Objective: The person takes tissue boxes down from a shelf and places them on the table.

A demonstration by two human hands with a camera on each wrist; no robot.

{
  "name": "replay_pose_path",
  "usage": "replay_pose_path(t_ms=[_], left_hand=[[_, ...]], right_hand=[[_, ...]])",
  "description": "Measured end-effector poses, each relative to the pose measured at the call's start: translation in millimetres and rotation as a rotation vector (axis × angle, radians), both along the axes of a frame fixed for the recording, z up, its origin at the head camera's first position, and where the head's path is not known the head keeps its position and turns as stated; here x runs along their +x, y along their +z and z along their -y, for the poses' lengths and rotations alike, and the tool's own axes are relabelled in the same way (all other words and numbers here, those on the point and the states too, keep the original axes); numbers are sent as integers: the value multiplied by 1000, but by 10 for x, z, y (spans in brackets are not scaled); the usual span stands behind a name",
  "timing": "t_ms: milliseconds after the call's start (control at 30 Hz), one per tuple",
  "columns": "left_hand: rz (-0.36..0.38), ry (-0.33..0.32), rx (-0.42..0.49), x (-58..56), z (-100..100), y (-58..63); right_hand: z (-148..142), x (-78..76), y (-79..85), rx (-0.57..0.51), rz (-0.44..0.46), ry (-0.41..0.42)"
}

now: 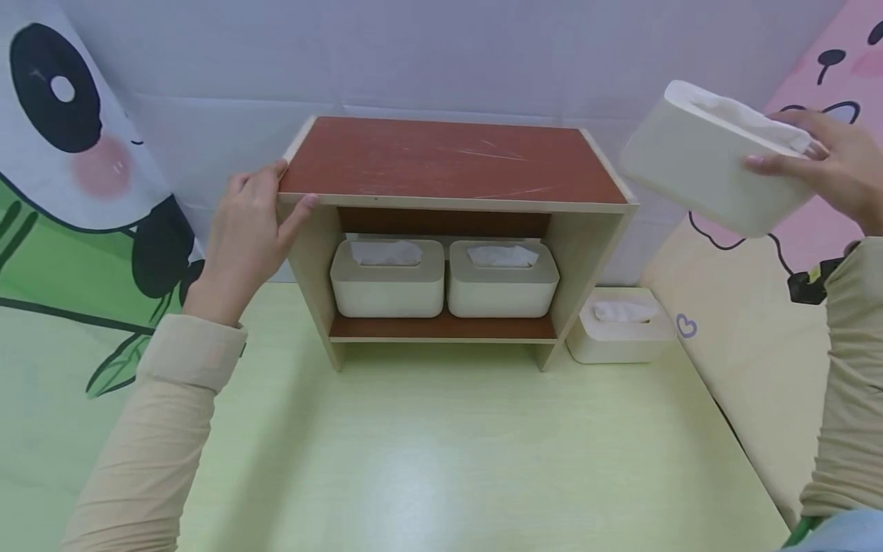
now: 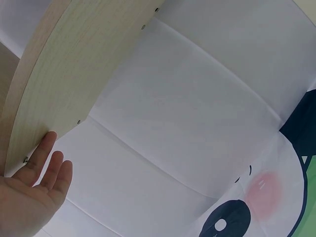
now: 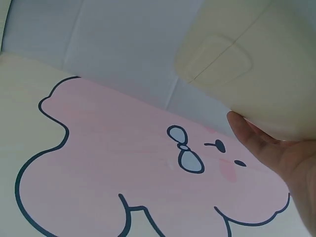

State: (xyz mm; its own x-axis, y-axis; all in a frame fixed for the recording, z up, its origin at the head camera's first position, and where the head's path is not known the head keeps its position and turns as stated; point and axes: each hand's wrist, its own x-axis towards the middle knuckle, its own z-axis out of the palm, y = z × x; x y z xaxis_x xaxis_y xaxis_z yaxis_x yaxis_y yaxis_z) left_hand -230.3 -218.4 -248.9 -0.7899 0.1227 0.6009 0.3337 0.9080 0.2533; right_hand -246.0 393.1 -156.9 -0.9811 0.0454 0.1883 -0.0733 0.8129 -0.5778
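One white, rounded, plastic-looking tissue box [image 1: 710,172], probably light and stiff, hung beside the brown-topped wooden shelf [image 1: 441,157]; your right grip [image 1: 837,162] clasped its end, likely safest; your left grip [image 1: 241,234] held the shelf.

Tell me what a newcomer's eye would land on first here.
Most likely the white tissue box held aloft in the right hand, at the upper right of the head view. Next would come the shelf in the middle, its top red-brown, with the left hand resting on its top left corner. The big cartoon face at the upper left also stands out.
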Motion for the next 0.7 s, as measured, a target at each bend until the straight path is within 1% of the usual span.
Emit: replay_pose_path(t_ms=[100, 200, 433, 600, 700], left_hand=[[-1, -1, -3, 0, 1, 0], [6, 0, -2, 3, 3, 2], [2, -2, 1, 3, 3, 1], [9, 1, 3, 9, -1, 4], [14, 3, 3, 17, 0, 9]], right_hand=[[-74, 28, -65, 7, 21, -19], [-105, 51, -134, 4, 15, -9], [-102, 114, -332, -57, -40, 18], [-111, 148, -497, -33, -17, 33], [-110, 165, -601, -1, 0, 35]])
